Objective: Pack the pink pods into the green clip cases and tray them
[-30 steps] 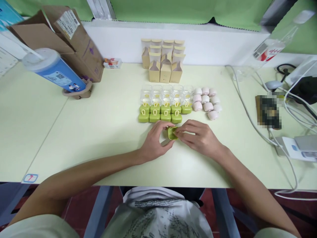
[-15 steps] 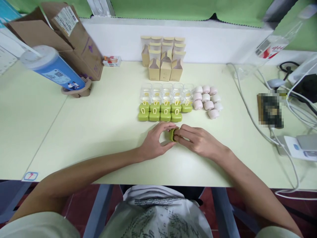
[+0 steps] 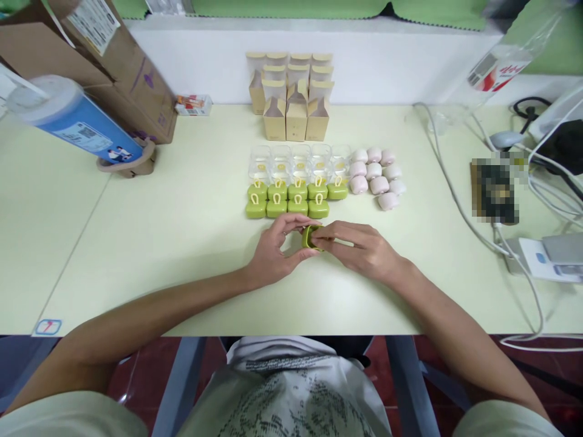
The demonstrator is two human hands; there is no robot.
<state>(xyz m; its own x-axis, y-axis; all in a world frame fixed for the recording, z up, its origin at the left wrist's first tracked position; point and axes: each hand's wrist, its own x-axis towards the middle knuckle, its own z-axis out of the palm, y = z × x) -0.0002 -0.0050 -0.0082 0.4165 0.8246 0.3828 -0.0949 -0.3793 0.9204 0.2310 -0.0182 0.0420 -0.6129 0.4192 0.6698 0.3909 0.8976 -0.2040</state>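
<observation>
My left hand [image 3: 273, 250] grips a small hollow green lid [image 3: 308, 237] between thumb and fingers, its open side turned to the right. The fingers of my right hand [image 3: 357, 246] are pinched together, with their tips inside the hollow; what they hold, if anything, is hidden. Just beyond my hands stand several green lids [image 3: 297, 208] in two rows, each with a pale yellow loop on top. Behind these, clear plastic cups [image 3: 300, 161] form a row. Rounded pale pink pieces [image 3: 373, 171] lie in a cluster to their right.
Open cream-coloured cardboard boxes [image 3: 297, 118] stand against the wall. At the left are a cardboard carton [image 3: 132, 91], a blue cup [image 3: 91, 130] in a holder, and a small printed box [image 3: 194, 104]. White cables [image 3: 449, 182], a clear bottle [image 3: 501, 70] and a grey-white device [image 3: 542, 258] occupy the right side.
The lid's opening now shows more, and my right fingers have drawn slightly outward within it. The whole view has shifted a little, so everything appears somewhat higher and further left.
</observation>
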